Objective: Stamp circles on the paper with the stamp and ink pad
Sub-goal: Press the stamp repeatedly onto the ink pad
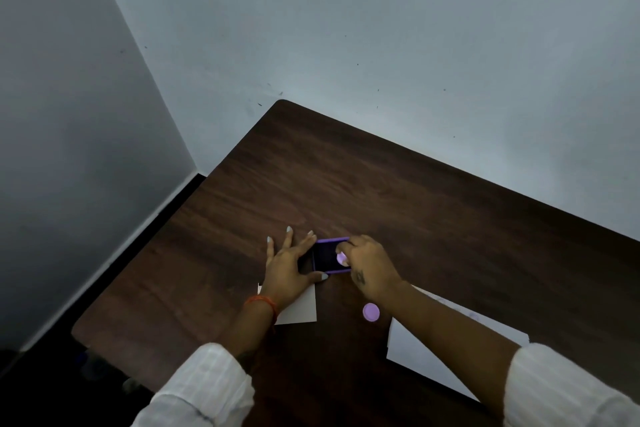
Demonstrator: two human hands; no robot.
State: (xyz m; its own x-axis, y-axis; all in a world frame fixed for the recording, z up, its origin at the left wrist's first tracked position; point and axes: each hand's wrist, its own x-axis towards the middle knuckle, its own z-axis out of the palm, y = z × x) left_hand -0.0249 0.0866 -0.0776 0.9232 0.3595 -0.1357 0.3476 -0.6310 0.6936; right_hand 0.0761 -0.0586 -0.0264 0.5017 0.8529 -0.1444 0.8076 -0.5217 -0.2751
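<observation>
A purple ink pad (327, 256) lies open on the dark wooden table (398, 191). My left hand (289, 267) rests flat beside it, fingers spread, with index finger and thumb touching its left edge. My right hand (367, 265) pinches a small round lilac stamp (342, 257) and holds it down on the pad's dark surface. A white sheet of paper (429, 360) lies at the right under my right forearm, with faint marks near its far edge. A smaller white paper (301, 308) lies partly under my left wrist.
A round lilac cap (371, 312) lies on the table between my forearms. Pale walls stand close behind and to the left of the table. The table's left corner and edge run near my left arm.
</observation>
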